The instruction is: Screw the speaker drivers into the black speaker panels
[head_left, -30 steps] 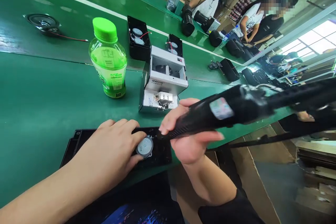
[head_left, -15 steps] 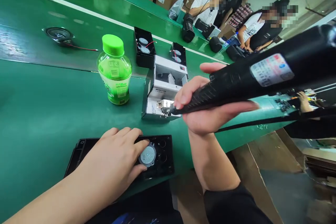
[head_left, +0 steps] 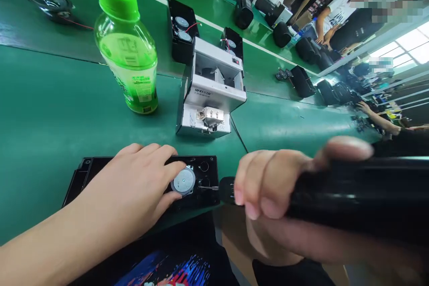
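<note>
- Green bench point(head_left: 56, 98), head view: black housing point(head_left: 210, 172) lies along its near edge; bare surface opens left of the bottle point(head_left: 142, 85) and right of the white metal device point(head_left: 214, 98), with only a narrow strip between device and housing.
- One round driver point(head_left: 185, 180) sits in the housing; left hand point(head_left: 144, 178) is half curled, thumb and forefinger gripping its rim.
- Right hand point(head_left: 268, 183) is closed around one black power screwdriver point(head_left: 368, 192), its bit just beside the driver; contact I cannot tell.
- Counted beyond: one bottle, one device, two black speaker boxes point(head_left: 181, 49).
- Half a second ago the bit was at the device; the left hand has stayed on the driver.
</note>
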{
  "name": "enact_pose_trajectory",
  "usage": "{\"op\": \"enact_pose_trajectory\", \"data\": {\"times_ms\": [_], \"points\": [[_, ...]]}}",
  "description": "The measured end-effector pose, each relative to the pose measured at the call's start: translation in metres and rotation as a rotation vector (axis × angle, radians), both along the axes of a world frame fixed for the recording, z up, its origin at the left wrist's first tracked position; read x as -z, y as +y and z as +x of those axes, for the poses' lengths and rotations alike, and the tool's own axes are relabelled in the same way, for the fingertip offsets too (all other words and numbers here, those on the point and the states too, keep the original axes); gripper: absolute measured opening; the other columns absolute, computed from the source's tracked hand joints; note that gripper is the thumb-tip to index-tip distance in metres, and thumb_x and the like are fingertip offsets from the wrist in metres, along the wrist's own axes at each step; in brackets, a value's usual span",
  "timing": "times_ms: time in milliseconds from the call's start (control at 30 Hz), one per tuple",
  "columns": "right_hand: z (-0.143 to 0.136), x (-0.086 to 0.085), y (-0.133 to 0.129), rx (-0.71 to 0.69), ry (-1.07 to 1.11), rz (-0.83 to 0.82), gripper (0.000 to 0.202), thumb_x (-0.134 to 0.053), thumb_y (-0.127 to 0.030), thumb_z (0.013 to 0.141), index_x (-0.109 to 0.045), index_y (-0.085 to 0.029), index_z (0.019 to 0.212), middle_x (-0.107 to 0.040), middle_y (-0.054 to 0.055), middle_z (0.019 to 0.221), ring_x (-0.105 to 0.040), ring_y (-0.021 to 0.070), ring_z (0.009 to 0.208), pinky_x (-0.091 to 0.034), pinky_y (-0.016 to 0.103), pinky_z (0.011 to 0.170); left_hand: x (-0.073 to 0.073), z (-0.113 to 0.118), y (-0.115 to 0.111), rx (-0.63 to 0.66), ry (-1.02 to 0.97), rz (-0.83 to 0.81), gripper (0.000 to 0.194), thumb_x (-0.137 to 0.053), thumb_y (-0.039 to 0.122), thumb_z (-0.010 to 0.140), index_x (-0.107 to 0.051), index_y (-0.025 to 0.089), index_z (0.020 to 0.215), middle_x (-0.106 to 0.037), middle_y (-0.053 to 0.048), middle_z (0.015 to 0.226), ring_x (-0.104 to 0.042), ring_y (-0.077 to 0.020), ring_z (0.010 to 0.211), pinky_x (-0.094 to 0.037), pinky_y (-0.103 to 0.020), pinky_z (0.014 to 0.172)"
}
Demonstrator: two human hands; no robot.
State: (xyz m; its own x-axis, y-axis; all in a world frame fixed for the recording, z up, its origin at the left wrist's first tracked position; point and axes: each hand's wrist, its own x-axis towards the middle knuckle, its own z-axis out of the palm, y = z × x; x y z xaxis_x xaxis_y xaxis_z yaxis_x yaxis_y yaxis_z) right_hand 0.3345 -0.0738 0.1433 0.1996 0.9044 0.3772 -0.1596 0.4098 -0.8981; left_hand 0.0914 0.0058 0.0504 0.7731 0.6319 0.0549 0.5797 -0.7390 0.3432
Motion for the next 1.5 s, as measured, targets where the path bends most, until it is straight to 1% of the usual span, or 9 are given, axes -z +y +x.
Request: {"op": "enact_pose_trajectory", "data": {"times_ms": [167, 333, 600, 833, 1033, 1200, 1267, 1367, 1500], "points": [[-0.008, 0.030, -0.010, -0.031, -0.015, -0.033, 0.060, -0.061, -0.084, 0.120, -0.091, -0.037, 0.142, -0.075, -0.002, 0.073, -0.072, 0.0213, 0.058, -0.070, 0.041, 0.061, -0.001, -0.002, -0.001, 0.000, -0.026, 0.079, 0.032, -0.097, 0.033, 0.089, -0.092, 0.034, 0.121, -0.089, -0.008, 0.123, -0.086, -0.0384, 0.108, -0.061, -0.063, 0.084], [-0.011, 0.032, -0.004, -0.027, -0.035, -0.019, 0.076, -0.052, -0.095, 0.117, -0.094, -0.036, 0.139, -0.069, -0.004, 0.066, -0.067, 0.0197, 0.052, -0.066, 0.038, 0.056, -0.003, 0.000, -0.001, -0.006, 0.010, 0.054, 0.034, -0.099, 0.037, 0.088, -0.092, 0.034, 0.121, -0.089, -0.009, 0.125, -0.086, -0.0412, 0.109, -0.060, -0.064, 0.084], [-0.009, 0.038, -0.008, -0.025, -0.071, -0.018, 0.063, -0.051, -0.083, 0.124, -0.091, -0.038, 0.142, -0.071, -0.004, 0.070, -0.069, 0.0200, 0.054, -0.069, 0.039, 0.058, -0.005, 0.001, 0.000, -0.031, 0.044, 0.008, 0.032, -0.099, 0.037, 0.089, -0.092, 0.036, 0.120, -0.088, -0.011, 0.125, -0.085, -0.0431, 0.111, -0.057, -0.063, 0.086], [-0.011, 0.034, -0.009, 0.007, -0.057, -0.007, 0.057, -0.060, -0.079, 0.124, -0.094, -0.036, 0.138, -0.072, -0.004, 0.068, -0.069, 0.0197, 0.052, -0.068, 0.039, 0.056, -0.006, 0.004, 0.000, -0.032, 0.060, 0.008, 0.032, -0.099, 0.039, 0.092, -0.093, 0.036, 0.122, -0.089, -0.010, 0.125, -0.085, -0.0430, 0.111, -0.056, -0.062, 0.088], [-0.014, 0.036, -0.005, 0.002, -0.072, 0.003, 0.054, -0.057, -0.077, 0.127, -0.093, -0.038, 0.137, -0.070, -0.004, 0.066, -0.065, 0.0201, 0.049, -0.067, 0.039, 0.053, -0.009, 0.006, -0.001, -0.033, 0.095, -0.013, 0.031, -0.097, 0.040, 0.092, -0.093, 0.035, 0.123, -0.089, -0.010, 0.129, -0.085, -0.0424, 0.116, -0.060, -0.063, 0.090], [-0.015, 0.042, -0.007, -0.002, -0.027, -0.002, 0.064, -0.059, -0.087, 0.121, -0.093, -0.036, 0.139, -0.073, -0.003, 0.070, -0.066, 0.0210, 0.052, -0.068, 0.041, 0.055, -0.009, 0.005, -0.002, -0.028, 0.061, -0.008, 0.032, -0.099, 0.037, 0.090, -0.093, 0.034, 0.122, -0.088, -0.011, 0.124, -0.085, -0.0429, 0.111, -0.059, -0.064, 0.088], [-0.017, 0.042, -0.012, 0.017, -0.066, -0.015, 0.053, -0.064, -0.080, 0.122, -0.090, -0.039, 0.141, -0.073, -0.003, 0.072, -0.069, 0.0218, 0.055, -0.069, 0.041, 0.057, -0.008, 0.005, -0.003, -0.028, 0.060, -0.004, 0.031, -0.099, 0.037, 0.090, -0.093, 0.034, 0.121, -0.089, -0.011, 0.125, -0.086, -0.0433, 0.111, -0.059, -0.064, 0.089], [-0.020, 0.036, -0.017, -0.013, -0.187, -0.042, 0.032, -0.063, -0.057, 0.128, -0.090, -0.046, 0.140, -0.074, -0.005, 0.071, -0.071, 0.0213, 0.057, -0.070, 0.039, 0.059, -0.007, 0.004, -0.004, -0.022, 0.068, 0.017, 0.029, -0.096, 0.039, 0.093, -0.093, 0.034, 0.121, -0.090, -0.012, 0.132, -0.086, -0.0437, 0.116, -0.060, -0.065, 0.090], [-0.023, 0.032, -0.020, -0.130, -0.314, -0.054, 0.034, -0.061, -0.046, 0.129, -0.090, -0.053, 0.145, -0.079, -0.005, 0.074, -0.074, 0.0222, 0.062, -0.074, 0.043, 0.067, -0.006, 0.004, -0.006, -0.017, 0.074, 0.041, 0.029, -0.091, 0.037, 0.096, -0.092, 0.032, 0.125, -0.090, -0.013, 0.138, -0.086, -0.0427, 0.122, -0.061, -0.065, 0.091]]}}
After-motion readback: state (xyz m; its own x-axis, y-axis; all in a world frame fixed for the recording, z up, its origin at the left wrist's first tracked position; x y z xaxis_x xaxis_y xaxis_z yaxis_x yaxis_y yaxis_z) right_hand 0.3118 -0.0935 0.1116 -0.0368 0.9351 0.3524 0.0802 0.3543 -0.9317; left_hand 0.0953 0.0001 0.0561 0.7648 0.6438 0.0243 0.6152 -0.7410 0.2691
